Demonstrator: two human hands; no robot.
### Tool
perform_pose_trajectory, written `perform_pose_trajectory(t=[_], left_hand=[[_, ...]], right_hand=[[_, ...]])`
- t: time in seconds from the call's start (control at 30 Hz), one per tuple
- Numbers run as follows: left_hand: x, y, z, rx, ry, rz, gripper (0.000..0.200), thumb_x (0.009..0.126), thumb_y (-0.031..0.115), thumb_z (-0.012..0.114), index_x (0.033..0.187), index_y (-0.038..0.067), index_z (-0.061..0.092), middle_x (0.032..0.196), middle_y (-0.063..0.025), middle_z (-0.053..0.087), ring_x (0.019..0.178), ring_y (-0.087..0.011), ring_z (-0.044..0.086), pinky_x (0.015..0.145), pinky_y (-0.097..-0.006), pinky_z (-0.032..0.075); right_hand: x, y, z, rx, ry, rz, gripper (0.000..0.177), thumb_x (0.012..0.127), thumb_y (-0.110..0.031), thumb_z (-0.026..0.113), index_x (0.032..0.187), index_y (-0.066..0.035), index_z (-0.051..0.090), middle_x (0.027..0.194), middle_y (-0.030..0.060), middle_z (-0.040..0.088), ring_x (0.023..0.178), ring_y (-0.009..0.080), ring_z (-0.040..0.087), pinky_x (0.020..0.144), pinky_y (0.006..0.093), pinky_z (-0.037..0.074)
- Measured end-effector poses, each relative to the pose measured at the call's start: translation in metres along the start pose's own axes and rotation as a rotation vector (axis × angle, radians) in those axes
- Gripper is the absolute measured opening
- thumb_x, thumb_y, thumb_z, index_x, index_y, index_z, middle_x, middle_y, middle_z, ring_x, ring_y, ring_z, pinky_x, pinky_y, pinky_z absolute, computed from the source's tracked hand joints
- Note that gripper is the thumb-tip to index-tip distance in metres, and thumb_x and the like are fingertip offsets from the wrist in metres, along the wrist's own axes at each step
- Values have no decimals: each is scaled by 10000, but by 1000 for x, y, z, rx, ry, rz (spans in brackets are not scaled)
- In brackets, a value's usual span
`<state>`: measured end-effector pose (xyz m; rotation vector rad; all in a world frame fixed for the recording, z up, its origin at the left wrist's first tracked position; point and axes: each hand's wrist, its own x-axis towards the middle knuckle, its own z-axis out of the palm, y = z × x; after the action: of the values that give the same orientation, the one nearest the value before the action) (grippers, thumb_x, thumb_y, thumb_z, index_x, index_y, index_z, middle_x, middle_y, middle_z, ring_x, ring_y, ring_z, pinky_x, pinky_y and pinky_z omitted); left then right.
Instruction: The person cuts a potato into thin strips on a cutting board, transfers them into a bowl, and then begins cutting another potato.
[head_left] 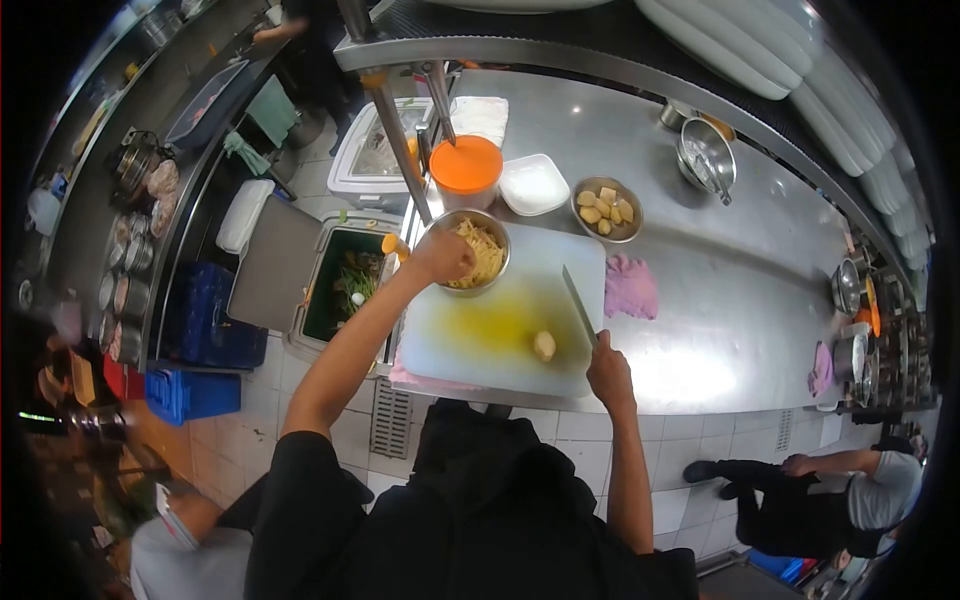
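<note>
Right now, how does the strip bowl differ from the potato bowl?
Contents: the strip bowl holds thin pale strips; the potato bowl holds chunky, rounded potatoes.
Hands: the left hand is at the strip bowl; no hand is at the potato bowl.
Place: the strip bowl stands next to the orange-lidded tub; the potato bowl is beside the white dish.
Shared: both are round, open metal bowls.

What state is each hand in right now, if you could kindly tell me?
Left hand: fingers curled at the bowl of strips; whether it holds any cannot be told.
Right hand: closed, holding the knife.
</note>
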<state>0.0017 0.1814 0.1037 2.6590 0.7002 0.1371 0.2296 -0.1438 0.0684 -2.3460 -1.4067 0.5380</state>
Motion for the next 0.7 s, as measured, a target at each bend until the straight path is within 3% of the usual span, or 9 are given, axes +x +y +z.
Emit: perform_pose_trajectory(t=[0.07,0.17,0.3,0.37,0.5,0.57,0.6,0.67,0.7], left_hand=[[-2,-8,2,201,-45,-204,136,794,171,680,894,205,767,905,-66,739,870,-273,717,766,-419,566],[-7,-8,-13,378,-32,-145,154,790,186,681,907,228,772,870,-70,745,851,-283,723,742,-420,576],[-2,3,-18,291,-33,-240,141,783,204,687,894,237,767,882,-70,745,861,-290,724,707,-437,578],[3,-8,2,442,45,-365,130,782,223,700,894,210,764,901,-75,745,875,-300,722,694,-441,580],[-1,-1,0,276,-114,-272,110,801,229,696,864,156,749,887,-99,735,882,-313,716,720,-437,582],[0,11,-14,71,23,-311,268,837,308,715,1060,163,741,981,-134,738,963,-333,706,823,-470,564],[3,13,-15,78,38,-306,268,837,308,715,1060,163,741,981,-134,738,963,-333,706,823,-470,564],[5,19,-14,156,84,-334,343,885,321,675,1154,110,692,1130,-171,698,1024,-343,689,888,-463,548],[2,7,6,57,166,-263,407,930,338,616,1243,79,626,1260,-182,637,1089,-378,654,935,-455,526]], right_hand=[[1,2,1,-15,6,11,232,927,-16,488,1148,5,421,711,298,632,717,502,634,627,594,496],[0,1,1,-32,9,5,227,930,-15,484,1148,4,422,710,294,634,713,500,636,628,590,499],[0,1,2,-20,-1,12,227,929,-17,481,1147,4,422,715,295,636,714,501,637,635,591,501],[0,3,5,-35,28,-22,242,921,-17,479,1156,5,426,707,298,633,715,504,636,645,593,504],[-2,0,2,-37,45,-7,275,909,-14,472,1180,5,434,689,307,626,700,511,634,641,600,509],[-1,-1,1,-36,47,6,245,913,-21,473,1154,-4,434,691,307,626,697,510,633,634,603,504],[-2,-4,-1,-23,38,18,234,915,-23,474,1145,-8,433,693,308,626,701,508,634,637,603,503],[-2,-4,1,-20,45,14,227,915,-23,474,1138,-10,432,700,311,627,708,509,634,646,605,501],[-2,-3,1,-16,36,19,221,916,-23,474,1132,-13,431,706,313,628,716,510,635,655,607,499]])
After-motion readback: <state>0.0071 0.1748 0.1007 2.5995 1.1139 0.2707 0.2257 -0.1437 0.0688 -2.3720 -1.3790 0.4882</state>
